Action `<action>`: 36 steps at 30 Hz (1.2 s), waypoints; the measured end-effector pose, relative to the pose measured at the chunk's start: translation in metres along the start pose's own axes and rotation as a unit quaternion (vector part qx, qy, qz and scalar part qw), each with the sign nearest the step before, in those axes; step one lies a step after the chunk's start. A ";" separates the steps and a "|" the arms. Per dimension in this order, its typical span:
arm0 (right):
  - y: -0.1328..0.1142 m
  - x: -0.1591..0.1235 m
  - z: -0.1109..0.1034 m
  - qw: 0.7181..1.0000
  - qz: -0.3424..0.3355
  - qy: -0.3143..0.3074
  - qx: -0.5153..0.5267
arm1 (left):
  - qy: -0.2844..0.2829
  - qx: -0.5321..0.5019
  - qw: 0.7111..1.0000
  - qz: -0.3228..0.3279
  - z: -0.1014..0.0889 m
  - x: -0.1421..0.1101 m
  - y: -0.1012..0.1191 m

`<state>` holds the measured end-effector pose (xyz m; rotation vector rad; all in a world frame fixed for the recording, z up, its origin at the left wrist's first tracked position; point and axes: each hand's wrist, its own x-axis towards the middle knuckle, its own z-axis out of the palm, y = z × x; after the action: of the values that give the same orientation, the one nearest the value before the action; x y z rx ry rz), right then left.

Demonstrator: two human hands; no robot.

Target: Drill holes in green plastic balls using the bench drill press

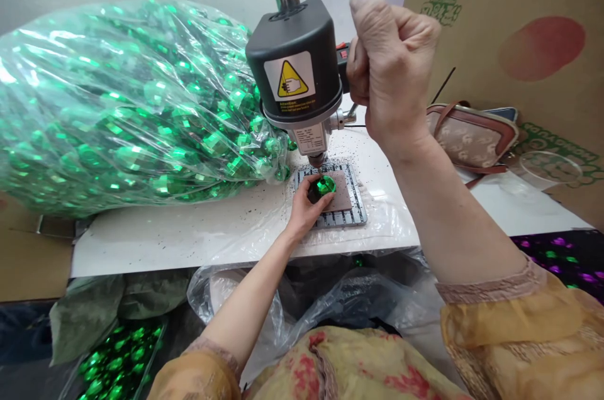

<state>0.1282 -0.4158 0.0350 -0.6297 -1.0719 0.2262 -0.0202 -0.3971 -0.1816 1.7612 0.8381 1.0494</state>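
Note:
A shiny green faceted ball (326, 185) sits on a small brown board under the bench drill press (295, 60). My left hand (306, 204) holds it from the left, thumb and fingers closed round its side. The drill's chuck (318, 160) is just above the ball; whether the bit touches it I cannot tell. Raised at the right of the drill's black housing, my right hand (394, 60) is closed in a fist on the drill press lever (350, 114), whose grip is mostly hidden by the fingers. The brown board (343, 192) rests on the slotted metal base (358, 208).
A big clear bag (141, 111) of green faceted balls fills the table's left side. Dark shavings dot the white table (155, 236). At right are a patterned handbag (472, 136) and a large cardboard box (528, 22). More green balls (117, 362) lie in a container below left.

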 end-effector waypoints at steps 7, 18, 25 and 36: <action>0.001 -0.005 -0.003 0.999 -0.001 -0.005 -0.051 | 0.014 -0.029 0.999 -0.009 0.002 -0.001 -0.006; -0.002 -0.048 -0.010 0.991 -0.036 0.034 -0.121 | 0.016 -0.044 0.999 -0.005 0.004 -0.002 0.001; 0.004 -0.064 -0.017 0.994 -0.053 0.050 -0.079 | 0.016 -0.039 0.999 -0.002 0.004 -0.002 -0.004; 0.002 -0.069 -0.019 0.993 -0.074 0.045 -0.083 | 0.016 -0.033 0.999 -0.001 0.004 -0.002 -0.005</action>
<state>0.1120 -0.4538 -0.0238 -0.6994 -1.0507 -0.0196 -0.0185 -0.3984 -0.1882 1.6922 0.8171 1.0941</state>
